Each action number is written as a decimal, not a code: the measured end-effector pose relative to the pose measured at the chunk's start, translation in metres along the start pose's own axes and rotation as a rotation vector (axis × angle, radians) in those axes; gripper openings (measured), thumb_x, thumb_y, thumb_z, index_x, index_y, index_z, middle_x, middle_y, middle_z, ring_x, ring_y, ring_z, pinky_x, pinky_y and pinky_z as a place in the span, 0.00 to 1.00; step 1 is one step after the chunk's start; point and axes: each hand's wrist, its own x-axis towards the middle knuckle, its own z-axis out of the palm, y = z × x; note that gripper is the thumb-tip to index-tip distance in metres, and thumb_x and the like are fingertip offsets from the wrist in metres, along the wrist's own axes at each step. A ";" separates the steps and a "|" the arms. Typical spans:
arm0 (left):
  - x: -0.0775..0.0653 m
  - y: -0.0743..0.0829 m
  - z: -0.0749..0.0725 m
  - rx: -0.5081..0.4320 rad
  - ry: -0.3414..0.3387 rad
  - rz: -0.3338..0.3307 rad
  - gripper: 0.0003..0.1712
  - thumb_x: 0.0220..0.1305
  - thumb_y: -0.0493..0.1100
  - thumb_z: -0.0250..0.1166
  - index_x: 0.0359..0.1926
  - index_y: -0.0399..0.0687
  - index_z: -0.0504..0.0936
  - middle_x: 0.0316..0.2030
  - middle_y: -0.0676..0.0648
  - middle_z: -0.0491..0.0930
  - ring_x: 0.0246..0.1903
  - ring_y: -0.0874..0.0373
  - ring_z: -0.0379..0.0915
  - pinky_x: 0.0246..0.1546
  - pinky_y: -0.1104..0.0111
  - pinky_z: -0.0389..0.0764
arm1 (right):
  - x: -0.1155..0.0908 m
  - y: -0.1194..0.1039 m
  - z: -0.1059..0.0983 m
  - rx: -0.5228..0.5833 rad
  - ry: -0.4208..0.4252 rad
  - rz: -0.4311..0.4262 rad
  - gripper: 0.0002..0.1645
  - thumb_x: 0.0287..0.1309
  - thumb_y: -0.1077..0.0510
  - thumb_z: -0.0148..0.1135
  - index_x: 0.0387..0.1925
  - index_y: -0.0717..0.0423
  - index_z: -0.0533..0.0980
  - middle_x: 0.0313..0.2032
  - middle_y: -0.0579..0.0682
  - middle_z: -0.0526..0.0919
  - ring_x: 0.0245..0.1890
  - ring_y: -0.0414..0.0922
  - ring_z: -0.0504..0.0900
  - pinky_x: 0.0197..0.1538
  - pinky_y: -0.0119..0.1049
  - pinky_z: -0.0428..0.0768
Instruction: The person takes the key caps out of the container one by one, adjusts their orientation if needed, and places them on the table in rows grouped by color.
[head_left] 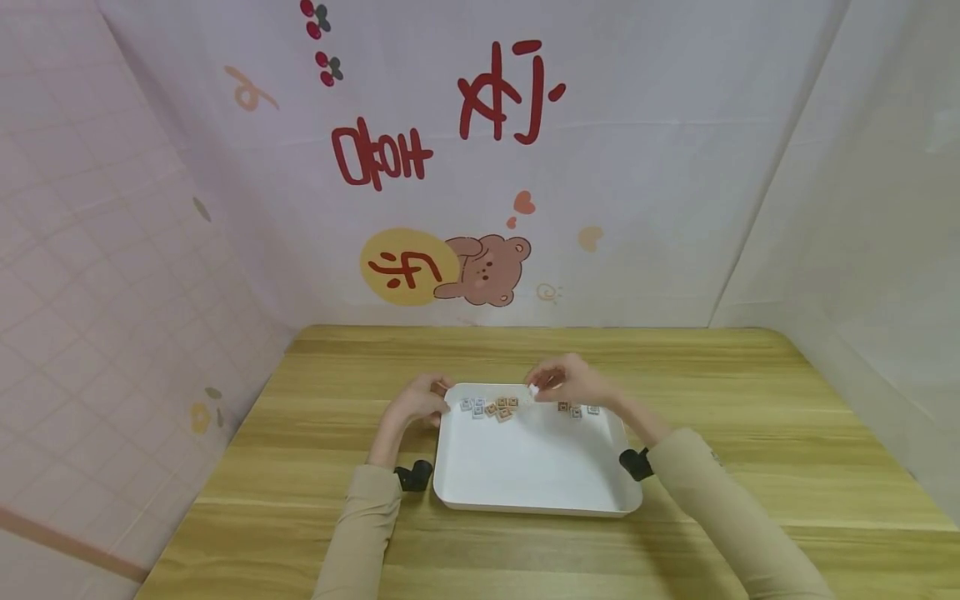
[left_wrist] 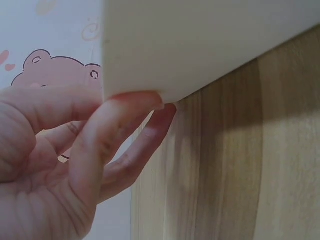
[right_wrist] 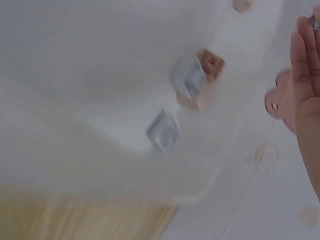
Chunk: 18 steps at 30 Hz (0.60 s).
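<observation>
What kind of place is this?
It looks like a little tabletop corner, maybe set up for sorting or playing, but I can't be sure. There's a wooden table, a pale backdrop with a cartoon bear, and a white tray with small square pieces.

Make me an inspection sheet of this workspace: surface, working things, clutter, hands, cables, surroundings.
Surface: wood-grain table, bearing a white tray.
Job's things: small pale pieces and orange-brown pieces along the tray's far side.
Clutter: nothing seen.
Hands: left hand grips the tray's far left corner; right hand pinches a white piece.
Cables: nothing seen.
Surroundings: pale backdrop with red lettering and bear print.
</observation>
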 end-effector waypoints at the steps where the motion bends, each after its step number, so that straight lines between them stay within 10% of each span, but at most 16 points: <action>1: 0.000 0.000 0.000 -0.002 -0.003 -0.001 0.26 0.48 0.24 0.57 0.52 0.32 0.71 0.45 0.34 0.74 0.26 0.53 0.73 0.19 0.70 0.77 | -0.004 0.000 -0.007 0.019 0.027 0.010 0.15 0.51 0.63 0.65 0.43 0.61 0.78 0.43 0.63 0.80 0.39 0.42 0.80 0.45 0.31 0.81; 18: 0.002 0.000 0.000 0.023 -0.002 -0.013 0.26 0.49 0.24 0.57 0.53 0.32 0.71 0.46 0.33 0.73 0.21 0.57 0.71 0.22 0.66 0.80 | -0.086 0.064 -0.076 0.091 0.330 0.260 0.22 0.52 0.57 0.65 0.47 0.65 0.75 0.49 0.66 0.78 0.42 0.35 0.82 0.46 0.31 0.80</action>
